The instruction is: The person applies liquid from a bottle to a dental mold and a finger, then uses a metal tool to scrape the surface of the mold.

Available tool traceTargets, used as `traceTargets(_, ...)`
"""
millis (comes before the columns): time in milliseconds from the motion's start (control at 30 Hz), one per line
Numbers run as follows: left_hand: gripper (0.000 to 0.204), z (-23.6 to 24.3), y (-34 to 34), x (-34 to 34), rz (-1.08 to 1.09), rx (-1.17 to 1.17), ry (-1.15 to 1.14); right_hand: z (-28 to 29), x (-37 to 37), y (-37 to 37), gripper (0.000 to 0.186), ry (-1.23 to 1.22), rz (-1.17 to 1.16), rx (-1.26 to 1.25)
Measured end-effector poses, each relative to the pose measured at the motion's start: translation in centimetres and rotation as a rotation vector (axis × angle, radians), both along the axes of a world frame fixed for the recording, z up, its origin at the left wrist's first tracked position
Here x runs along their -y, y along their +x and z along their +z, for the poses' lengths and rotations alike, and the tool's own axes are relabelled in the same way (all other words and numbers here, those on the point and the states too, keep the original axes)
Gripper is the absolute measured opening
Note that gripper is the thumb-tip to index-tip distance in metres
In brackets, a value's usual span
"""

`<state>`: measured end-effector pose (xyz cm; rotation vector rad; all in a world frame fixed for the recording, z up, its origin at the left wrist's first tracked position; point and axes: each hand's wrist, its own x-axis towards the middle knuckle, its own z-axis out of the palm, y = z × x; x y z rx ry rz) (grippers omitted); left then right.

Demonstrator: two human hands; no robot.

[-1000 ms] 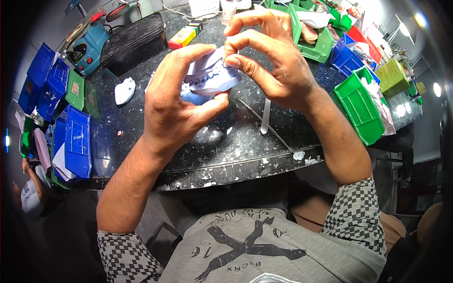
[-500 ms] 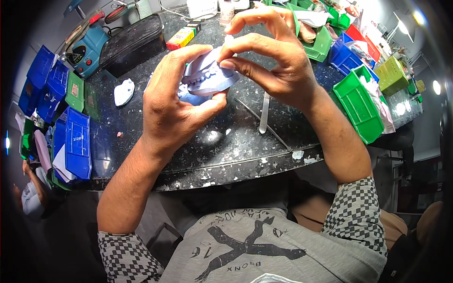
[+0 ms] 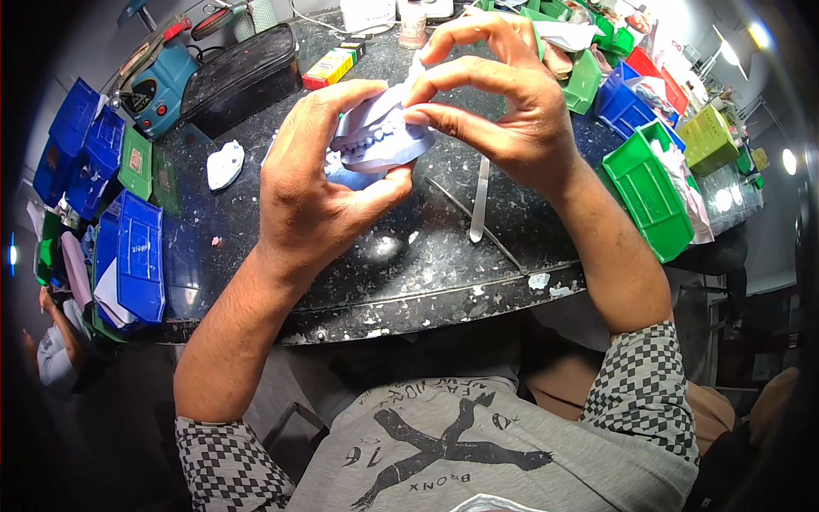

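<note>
My left hand (image 3: 309, 175) is closed around a pale bluish dental model (image 3: 375, 145), held up over the bench with its fingers on top and its thumb below. Upper and lower plaster parts meet along a row of teeth facing me. At the model's right end, the thumb and index finger of my right hand (image 3: 503, 107) come together in a pinch against it. What lies between those fingertips is hidden. Below my hands, a flat metal knife-like tool (image 3: 480, 200) lies across a thin metal rod (image 3: 465, 213) on the black bench (image 3: 384, 282).
Left of my hands sits a white plaster piece (image 3: 224, 165). Blue bins (image 3: 141, 256) stand at the left, a green bin (image 3: 648, 192) at the right. Farther back are a black box (image 3: 243, 81), a yellow-and-red carton (image 3: 333, 66) and a pink bottle (image 3: 412, 26). Another person (image 3: 64, 341) shows at the far left.
My right hand has shifted very slightly, its fingers still at the model's right end. The model stays in my left hand in nearly the same place.
</note>
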<state>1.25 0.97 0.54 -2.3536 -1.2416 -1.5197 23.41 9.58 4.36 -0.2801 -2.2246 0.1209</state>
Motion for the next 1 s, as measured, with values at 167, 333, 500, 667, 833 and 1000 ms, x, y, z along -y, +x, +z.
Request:
traceTargets(167,0.059,0.0,0.5,-0.2,-0.009,0.103,0.016,-0.4,-0.4,-0.2,0.013,0.117,-0.031,-0.06)
traceTargets(333,0.062,0.0,0.3,0.1,0.038,0.082,-0.044,-0.6,-0.4,-0.3,0.015,0.048,-0.039,-0.152)
traceTargets(500,0.061,-0.1,0.2,-0.1,0.041,0.093,-0.028,-1.3,-0.3,-0.7,0.015,-0.082,-0.024,-0.173)
traceTargets(667,0.062,0.0,0.0,-0.2,0.074,0.06,0.003,-1.5,-0.1,-1.0,0.015,-0.106,0.019,-0.205)
traceTargets(833,0.062,-0.1,-0.1,-0.2,0.072,0.077,-0.004,-1.2,-0.4,-0.7,0.017,0.026,0.064,-0.146)
traceTargets(1000,0.063,-0.1,-0.1,-0.2,0.064,0.098,-0.023,-1.3,-0.5,-0.6,0.018,0.104,0.055,-0.112)
